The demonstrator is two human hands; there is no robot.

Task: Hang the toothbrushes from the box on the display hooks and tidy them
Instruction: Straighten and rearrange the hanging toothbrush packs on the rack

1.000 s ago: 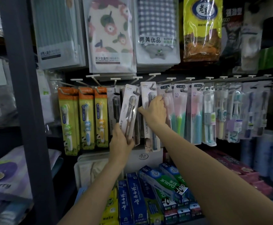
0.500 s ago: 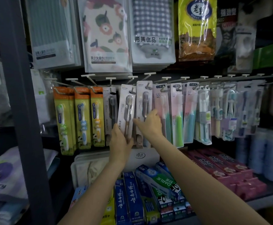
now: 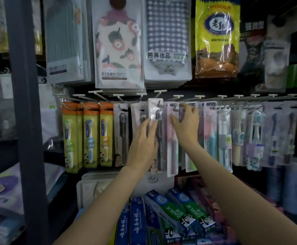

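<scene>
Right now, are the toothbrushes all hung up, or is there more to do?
Mostly hung: the white toothbrush pack hangs on its hook among a full row. In hand: the left hand lies flat on that pack, and the right hand straightens the pink packs beside it. Left: evening up the row. The box is out of view, so more may wait.

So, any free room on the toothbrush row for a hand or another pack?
Toothbrush packs hang edge to edge, overlapping by the left hand and right hand. Only the dark strip under the towel packs is bare, crossed by hooks. Toothpaste boxes crowd the shelf.
</scene>
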